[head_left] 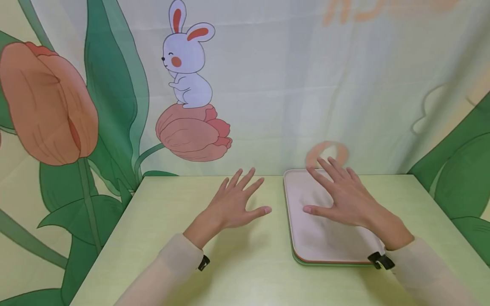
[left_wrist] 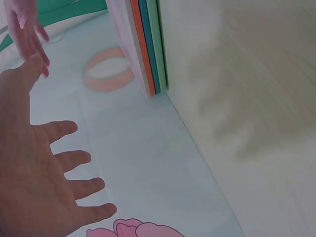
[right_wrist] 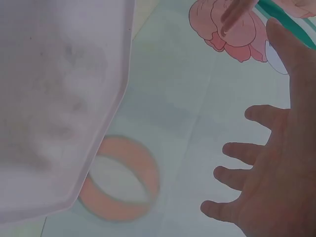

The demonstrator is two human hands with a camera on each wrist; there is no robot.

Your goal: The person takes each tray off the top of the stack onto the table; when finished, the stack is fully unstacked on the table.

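Note:
Both hands hover above the table with spread fingers and hold nothing. My left hand (head_left: 233,206) is over the bare tabletop, left of a stack of trays. Above the stack hangs my right hand (head_left: 346,197), apart from it, its shadow falling on the top tray. That top tray (head_left: 325,242) is pale pinkish white, with a low raised rim and rounded corners. Seen edge-on in the left wrist view, the stack shows an orange tray (left_wrist: 139,47), a teal tray (left_wrist: 149,47) and a light green tray (left_wrist: 157,47) beneath it. The right wrist view shows the top tray's pale surface (right_wrist: 54,98).
The pale yellow-green table (head_left: 153,238) ends at a back edge against a hanging cloth (head_left: 260,85). The cloth is printed with a rabbit (head_left: 187,63), tulips and leaves. Each wrist carries a small black strap piece, one near the left sleeve (head_left: 168,259).

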